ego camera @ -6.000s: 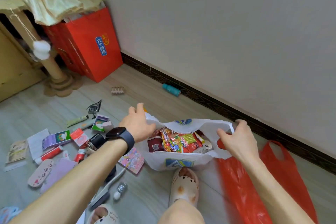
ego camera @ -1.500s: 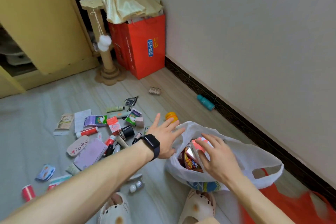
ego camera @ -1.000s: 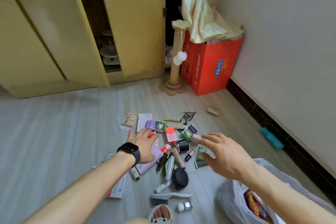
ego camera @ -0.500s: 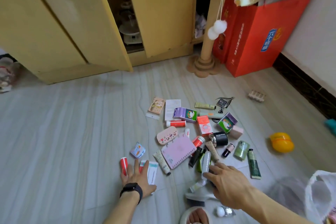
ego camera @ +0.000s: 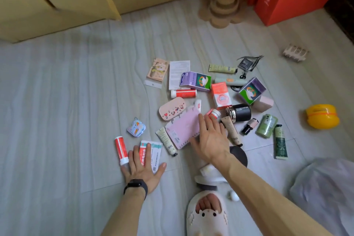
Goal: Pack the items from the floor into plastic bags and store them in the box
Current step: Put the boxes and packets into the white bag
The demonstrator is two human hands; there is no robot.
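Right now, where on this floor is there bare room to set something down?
The widest bare floor lies between the cabinet and the left hand. A narrower strip runs between the post base and the leaflet. It is crowded from the pink notebook, by the right hand, out to the green tube.

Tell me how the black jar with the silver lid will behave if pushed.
The black jar lies on its round side on the smooth floor, so a nudge across its length would probably set it rolling. It looks thick-walled, so likely heavy for its size. Its glossy surface may slip in fingers.
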